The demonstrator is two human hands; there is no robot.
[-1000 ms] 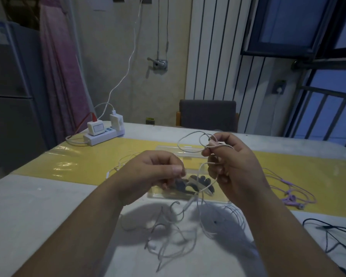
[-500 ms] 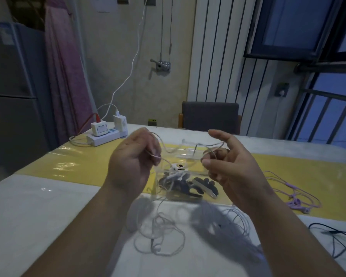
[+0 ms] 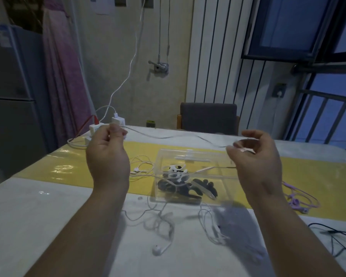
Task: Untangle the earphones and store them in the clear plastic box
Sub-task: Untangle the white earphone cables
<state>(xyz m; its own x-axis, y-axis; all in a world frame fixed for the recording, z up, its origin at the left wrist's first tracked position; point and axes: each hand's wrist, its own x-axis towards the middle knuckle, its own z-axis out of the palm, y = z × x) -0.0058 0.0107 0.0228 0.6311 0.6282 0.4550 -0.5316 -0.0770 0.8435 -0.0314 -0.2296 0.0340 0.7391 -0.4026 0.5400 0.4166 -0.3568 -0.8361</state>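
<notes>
A white earphone cord (image 3: 168,136) stretches in the air between my two hands, above the clear plastic box (image 3: 196,156). My left hand (image 3: 108,154) pinches one end at the far left. My right hand (image 3: 256,156) pinches the other part of the cord between thumb and fingers at the right. The rest of the white earphones (image 3: 160,222) lies in loose loops on the table in front of the box, with one earbud (image 3: 157,249) nearest me. The box holds black and white items.
Another white earphone set (image 3: 140,168) lies left of the box. Purple earphones (image 3: 296,200) lie at the right, a black cable (image 3: 336,236) at the near right. A white power strip with chargers (image 3: 118,120) sits far left; a chair (image 3: 208,116) stands behind the table.
Both hands have moved apart, left hand to the left and right hand to the right, pulling the white cord out into a long span above the box.
</notes>
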